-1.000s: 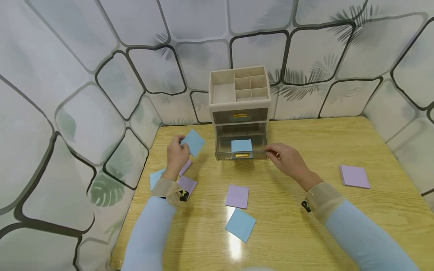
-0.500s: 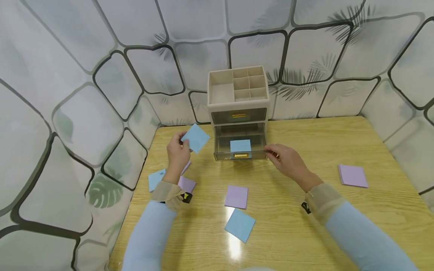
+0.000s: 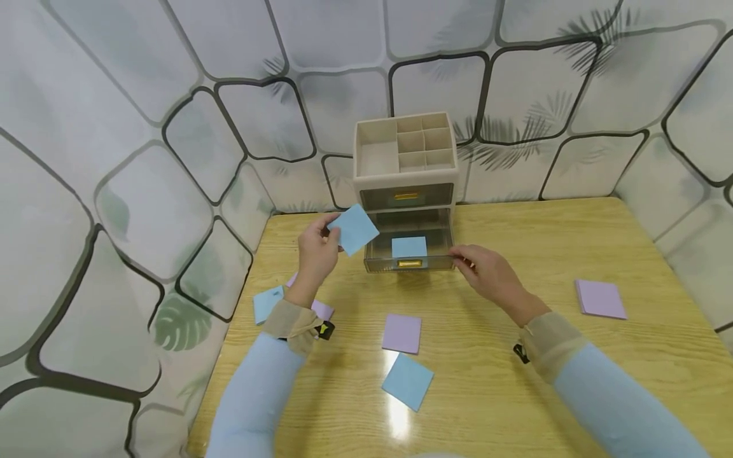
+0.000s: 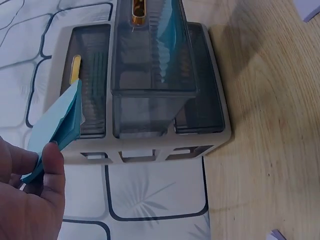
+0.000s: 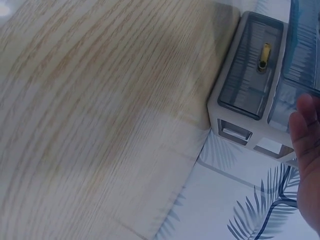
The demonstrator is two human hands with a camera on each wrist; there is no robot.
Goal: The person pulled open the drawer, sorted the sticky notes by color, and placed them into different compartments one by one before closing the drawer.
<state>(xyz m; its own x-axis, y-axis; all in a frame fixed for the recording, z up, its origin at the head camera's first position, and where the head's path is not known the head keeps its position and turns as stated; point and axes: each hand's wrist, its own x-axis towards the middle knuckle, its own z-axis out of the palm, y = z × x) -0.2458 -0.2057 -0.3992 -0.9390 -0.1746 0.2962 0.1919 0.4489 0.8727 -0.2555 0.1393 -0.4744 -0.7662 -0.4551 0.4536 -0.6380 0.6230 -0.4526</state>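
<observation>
My left hand (image 3: 318, 251) pinches a pad of blue sticky notes (image 3: 356, 229) between thumb and fingers, just left of the pulled-out drawer (image 3: 380, 263). Its layered edges part slightly in the left wrist view, where the pad (image 4: 57, 115) is tilted in front of another drawer. The open drawer is the middle one of a beige desktop organizer (image 3: 375, 182). Inside lies another blue pad (image 3: 409, 246). At the drawer's front right corner, my right hand (image 3: 487, 273) grips the edge with thumb and forefinger; the right wrist view cuts off part of that hand (image 5: 309, 150).
On the wooden table (image 3: 487, 394) lie a purple pad (image 3: 401, 333) and a blue pad (image 3: 407, 381) in front. Another purple pad (image 3: 600, 298) is at the right. A blue pad (image 3: 267, 304) and purple pieces lie by my left forearm. A patterned backdrop (image 3: 338, 102) stands behind.
My left hand has moved right with the blue pad, whose corner now overlaps the organizer's left side in the head view. My right hand and the drawer stay in place.
</observation>
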